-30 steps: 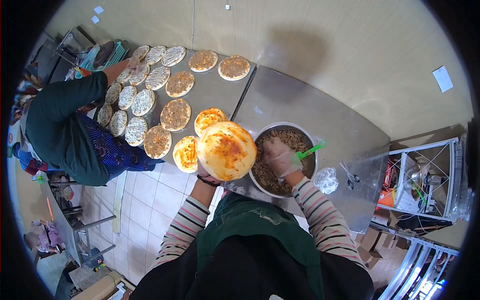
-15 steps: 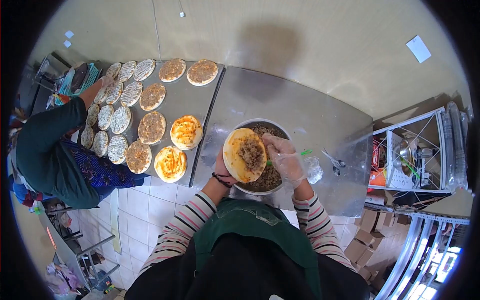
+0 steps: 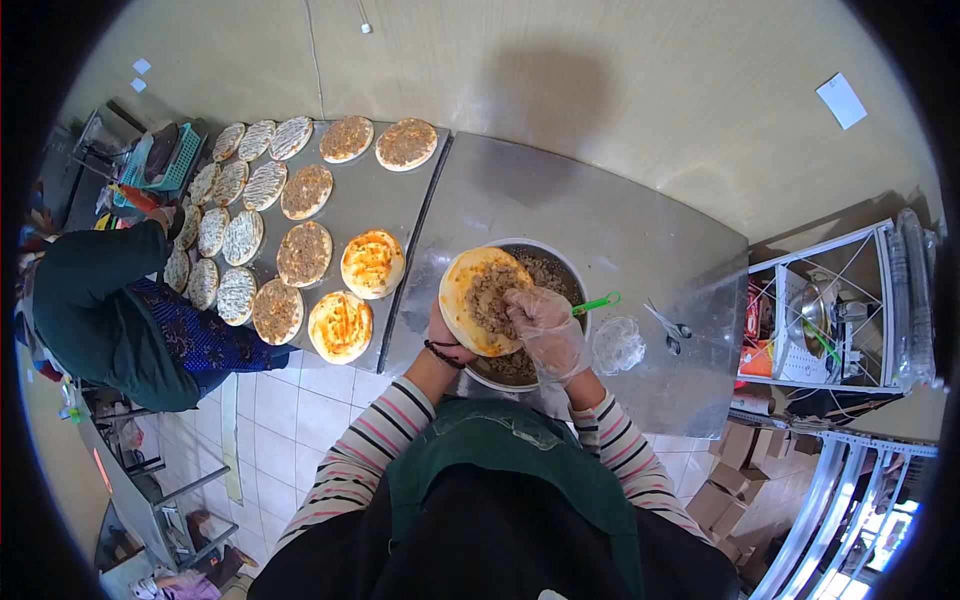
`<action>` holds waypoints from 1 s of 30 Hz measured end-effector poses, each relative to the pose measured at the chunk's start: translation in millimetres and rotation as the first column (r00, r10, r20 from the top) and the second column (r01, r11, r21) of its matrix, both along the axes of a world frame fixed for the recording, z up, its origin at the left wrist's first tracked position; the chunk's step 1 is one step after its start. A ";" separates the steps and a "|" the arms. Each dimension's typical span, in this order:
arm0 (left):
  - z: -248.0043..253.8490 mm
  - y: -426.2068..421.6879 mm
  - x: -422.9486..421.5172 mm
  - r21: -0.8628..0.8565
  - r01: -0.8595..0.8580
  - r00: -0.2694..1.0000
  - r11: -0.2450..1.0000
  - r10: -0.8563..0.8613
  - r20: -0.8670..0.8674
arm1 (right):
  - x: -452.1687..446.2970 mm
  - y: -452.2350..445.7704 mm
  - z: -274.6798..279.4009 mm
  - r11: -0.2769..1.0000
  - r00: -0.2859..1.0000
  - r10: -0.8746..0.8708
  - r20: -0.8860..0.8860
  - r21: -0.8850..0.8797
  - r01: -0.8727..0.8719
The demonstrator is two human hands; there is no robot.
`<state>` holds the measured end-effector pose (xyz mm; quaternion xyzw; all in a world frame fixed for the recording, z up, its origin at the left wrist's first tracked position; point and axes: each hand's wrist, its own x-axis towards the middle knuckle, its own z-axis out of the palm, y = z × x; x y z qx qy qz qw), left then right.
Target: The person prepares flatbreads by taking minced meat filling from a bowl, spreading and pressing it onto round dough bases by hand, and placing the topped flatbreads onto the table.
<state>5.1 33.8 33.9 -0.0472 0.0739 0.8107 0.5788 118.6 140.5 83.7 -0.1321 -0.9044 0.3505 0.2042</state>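
The left hand (image 3: 449, 338) grips the flatbread (image 3: 459, 296) at its edge, fingers hidden beneath. The gloved right hand (image 3: 550, 338), fingers bunched narrow, touches the meat topping (image 3: 489, 291); whether it grips any cannot be determined. Below both: bowl (image 3: 585, 284).

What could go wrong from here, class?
Minced topping might spill off the flatbread, which the left hand holds partly over the bowl. The gloved right hand, touching the topping, could push the flatbread from that grip. It might also knock the green handle jutting over the bowl's rim.
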 end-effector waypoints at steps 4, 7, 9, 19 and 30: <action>-9.7 5.7 -2.5 0.028 0.001 1.000 1.000 -0.001 -0.003 | -7.0 -6.8 10.7 0.994 0.996 0.055 -0.063 -0.093 -0.061; -7.8 10.6 0.3 -0.080 -0.006 0.999 0.997 0.003 -0.034 | -19.4 -2.8 0.8 1.000 0.995 -0.005 -0.100 -0.006 0.004; -4.1 13.9 2.4 -0.101 0.010 1.000 0.995 -0.010 0.005 | -24.7 -6.2 5.3 0.999 0.995 -0.050 -0.087 -0.015 0.049; 0.4 11.1 1.4 -0.062 0.065 0.998 0.996 -0.065 -0.012 | -17.6 27.2 -1.0 0.895 0.946 -0.245 0.214 -0.325 0.305; -0.9 7.3 1.4 -0.045 0.038 0.999 0.998 -0.037 0.031 | -30.0 14.2 16.7 0.763 0.960 -0.144 0.240 -0.592 0.262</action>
